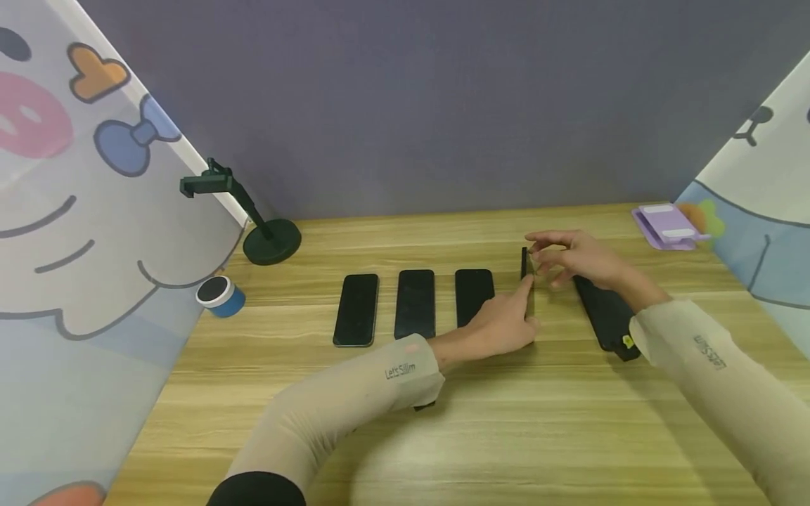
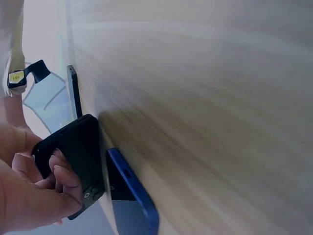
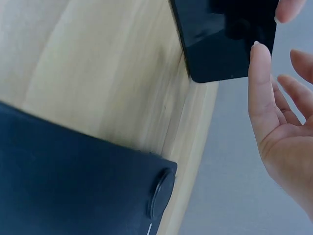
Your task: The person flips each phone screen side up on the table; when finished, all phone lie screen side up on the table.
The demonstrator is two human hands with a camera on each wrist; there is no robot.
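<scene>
My left hand (image 1: 503,323) grips a black phone (image 2: 80,152) that stands on its long edge; the left wrist view shows curled fingers against its back. My right hand (image 1: 582,260) is at the phone's far end with loosely bent fingers, and in the right wrist view one fingertip meets or nearly meets its dark screen (image 3: 225,44). Left of it, three dark phones lie in a row: one at the far left (image 1: 356,309), one in the middle (image 1: 415,302), and one (image 1: 473,292) partly behind my left hand. Another dark phone (image 1: 604,316) lies under my right forearm.
At the left back stands a dark green stand (image 1: 272,242) with a bent arm. Near the left edge is a blue jar (image 1: 228,302) with a black-topped white lid. A purple folding stand (image 1: 671,225) sits at the back right. Panels border the wooden table (image 1: 538,436).
</scene>
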